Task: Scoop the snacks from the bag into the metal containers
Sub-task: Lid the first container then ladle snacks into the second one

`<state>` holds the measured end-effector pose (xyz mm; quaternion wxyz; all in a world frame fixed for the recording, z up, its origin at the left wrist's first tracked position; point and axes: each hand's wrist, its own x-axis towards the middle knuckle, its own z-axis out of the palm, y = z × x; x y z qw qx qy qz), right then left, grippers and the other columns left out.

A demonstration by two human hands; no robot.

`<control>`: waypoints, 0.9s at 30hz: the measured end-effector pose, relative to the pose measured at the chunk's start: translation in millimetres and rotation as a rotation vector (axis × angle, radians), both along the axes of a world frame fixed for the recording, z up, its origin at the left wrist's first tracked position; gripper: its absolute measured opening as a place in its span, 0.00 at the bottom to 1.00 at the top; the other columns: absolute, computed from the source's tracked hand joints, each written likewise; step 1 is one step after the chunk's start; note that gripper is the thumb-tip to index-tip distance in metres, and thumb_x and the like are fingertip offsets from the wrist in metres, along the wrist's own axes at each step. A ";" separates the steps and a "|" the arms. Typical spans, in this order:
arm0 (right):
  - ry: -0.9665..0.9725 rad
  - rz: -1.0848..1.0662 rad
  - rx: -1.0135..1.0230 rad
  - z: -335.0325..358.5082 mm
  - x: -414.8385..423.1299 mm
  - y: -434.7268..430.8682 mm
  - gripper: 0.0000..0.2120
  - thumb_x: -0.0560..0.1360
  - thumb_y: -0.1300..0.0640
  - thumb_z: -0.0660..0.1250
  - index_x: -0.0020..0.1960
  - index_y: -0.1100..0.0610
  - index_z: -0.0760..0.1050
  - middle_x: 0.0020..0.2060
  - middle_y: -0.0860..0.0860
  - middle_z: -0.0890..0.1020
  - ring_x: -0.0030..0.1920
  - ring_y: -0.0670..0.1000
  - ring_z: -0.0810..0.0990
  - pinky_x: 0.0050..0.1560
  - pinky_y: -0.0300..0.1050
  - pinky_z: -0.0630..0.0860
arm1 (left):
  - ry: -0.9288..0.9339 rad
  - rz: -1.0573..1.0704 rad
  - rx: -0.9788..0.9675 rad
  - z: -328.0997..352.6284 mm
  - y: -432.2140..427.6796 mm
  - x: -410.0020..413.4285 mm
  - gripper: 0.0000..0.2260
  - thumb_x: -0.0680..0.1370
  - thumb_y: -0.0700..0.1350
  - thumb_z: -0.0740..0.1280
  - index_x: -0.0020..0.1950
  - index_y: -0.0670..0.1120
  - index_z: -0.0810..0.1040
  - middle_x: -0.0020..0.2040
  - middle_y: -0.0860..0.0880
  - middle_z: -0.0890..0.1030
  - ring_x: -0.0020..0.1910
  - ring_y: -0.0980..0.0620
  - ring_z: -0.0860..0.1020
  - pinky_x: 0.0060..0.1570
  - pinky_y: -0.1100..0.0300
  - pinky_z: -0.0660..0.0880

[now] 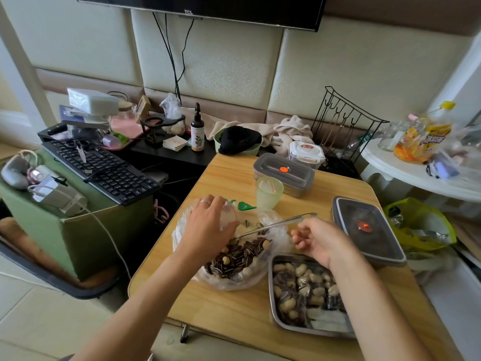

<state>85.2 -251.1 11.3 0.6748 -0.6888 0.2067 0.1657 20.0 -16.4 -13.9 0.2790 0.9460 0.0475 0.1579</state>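
A clear plastic bag of striped sunflower seeds and peanuts lies open in the middle of the wooden table. My left hand holds the bag's far-left rim, fingers curled over the plastic. A metal spoon has its bowl in the seeds and its handle slanting up to the right. My right hand grips the handle near its end, fingers curled. An open metal container at the front right holds peanuts and seeds.
Two lidded metal containers stand on the table, one at the back and one on the right. A green cup and a green clip sit behind the bag. A keyboard lies on a box to the left.
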 end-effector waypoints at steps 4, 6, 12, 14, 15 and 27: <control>0.080 -0.023 0.226 -7.7 4.1 -3.7 0.07 0.81 0.71 0.55 0.52 0.66 0.71 0.38 0.61 0.77 0.28 0.49 0.75 0.21 0.35 0.69 | 0.062 0.169 0.061 -2.1 7.0 -6.3 0.20 0.79 0.55 0.70 0.65 0.47 0.74 0.72 0.45 0.65 0.70 0.42 0.63 0.67 0.45 0.64; 0.085 -0.027 0.340 -6.4 5.5 -2.4 0.07 0.82 0.70 0.55 0.53 0.66 0.71 0.39 0.61 0.78 0.26 0.47 0.74 0.21 0.33 0.68 | 0.152 0.242 -0.017 -1.5 9.5 -9.0 0.18 0.80 0.55 0.67 0.66 0.47 0.73 0.75 0.43 0.62 0.75 0.40 0.58 0.69 0.42 0.62; -0.111 0.100 0.163 2.4 4.7 10.1 0.08 0.83 0.55 0.66 0.53 0.61 0.76 0.35 0.52 0.79 0.27 0.46 0.70 0.25 0.36 0.66 | 0.250 0.351 -0.393 6.3 15.3 -12.7 0.26 0.82 0.52 0.65 0.78 0.45 0.66 0.72 0.39 0.70 0.75 0.42 0.63 0.67 0.48 0.69; -0.287 0.164 -0.109 9.3 -4.9 22.0 0.12 0.84 0.51 0.65 0.52 0.61 0.78 0.37 0.52 0.80 0.29 0.46 0.72 0.28 0.39 0.69 | 0.245 0.355 -0.466 2.6 20.3 -10.6 0.28 0.80 0.53 0.66 0.77 0.42 0.69 0.60 0.45 0.80 0.76 0.41 0.64 0.68 0.47 0.71; -0.381 0.187 -0.266 12.4 -9.3 27.9 0.13 0.84 0.50 0.64 0.51 0.60 0.78 0.38 0.53 0.81 0.30 0.47 0.74 0.30 0.41 0.72 | 0.238 0.367 -0.501 2.3 22.5 -10.6 0.27 0.78 0.54 0.66 0.74 0.42 0.72 0.53 0.48 0.82 0.74 0.41 0.68 0.65 0.46 0.74; -1.044 0.354 -0.595 32.8 -36.6 39.3 0.17 0.86 0.53 0.59 0.44 0.59 0.79 0.32 0.50 0.83 0.27 0.43 0.81 0.27 0.41 0.78 | 0.241 0.427 -0.798 2.9 27.2 -8.0 0.12 0.78 0.47 0.69 0.39 0.45 0.69 0.32 0.47 0.66 0.32 0.49 0.65 0.34 0.56 0.63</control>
